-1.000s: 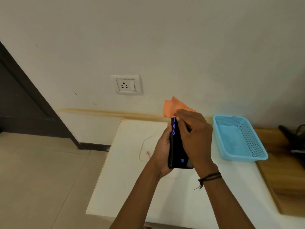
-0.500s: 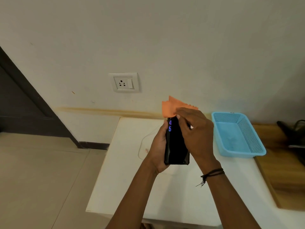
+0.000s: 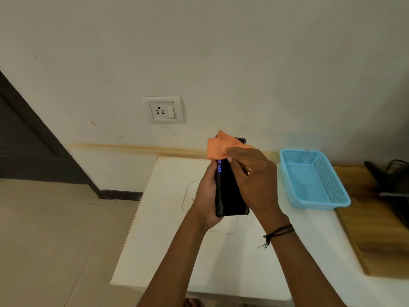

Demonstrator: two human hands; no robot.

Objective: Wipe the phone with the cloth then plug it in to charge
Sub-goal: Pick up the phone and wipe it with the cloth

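Setting, as I read it from my feed: a domestic room. Evidence: plain cream painted wall (image 3: 221, 52) with a white socket-and-switch plate (image 3: 162, 110); beige tiled floor (image 3: 44, 229); white table (image 3: 159, 240); blue plastic basket (image 3: 314, 198).

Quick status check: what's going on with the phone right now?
Left hand grips phone, screen lit. Right hand presses orange cloth at its top end. Nothing plugged into wall socket.

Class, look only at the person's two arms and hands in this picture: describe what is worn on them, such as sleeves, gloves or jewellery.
Both forearms are bare, with no sleeves showing and no gloves. The right hand has a thin black cord bracelet around its wrist, with several strands and a knotted, frayed end hanging loose. The left hand and its wrist carry nothing visible: no watch or band. No rings can be seen.
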